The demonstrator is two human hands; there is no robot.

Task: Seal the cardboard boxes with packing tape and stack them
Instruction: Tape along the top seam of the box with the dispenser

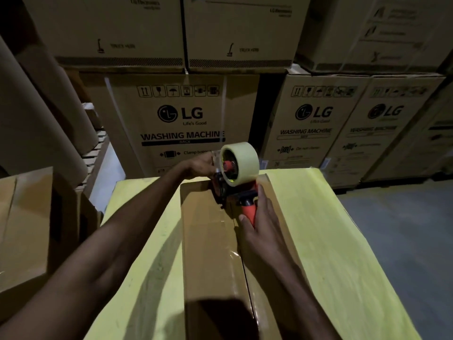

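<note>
Two hands (259, 217) taping box (208, 241), LG cartons (181, 119) behind

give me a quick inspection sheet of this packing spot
surface: yellow table, carries the box
job's things: long box, flaps closed, clear tape along its seam; tape gun at its far end
clutter: open box at left
hands: right hand grips the orange handle; left hand at the gun's front, fingers hidden
cables: nothing seen
surroundings: stacked washing machine cartons behind

Two bare forearms, no sleeves, left grip (199, 166), right grip (257, 217).
</note>
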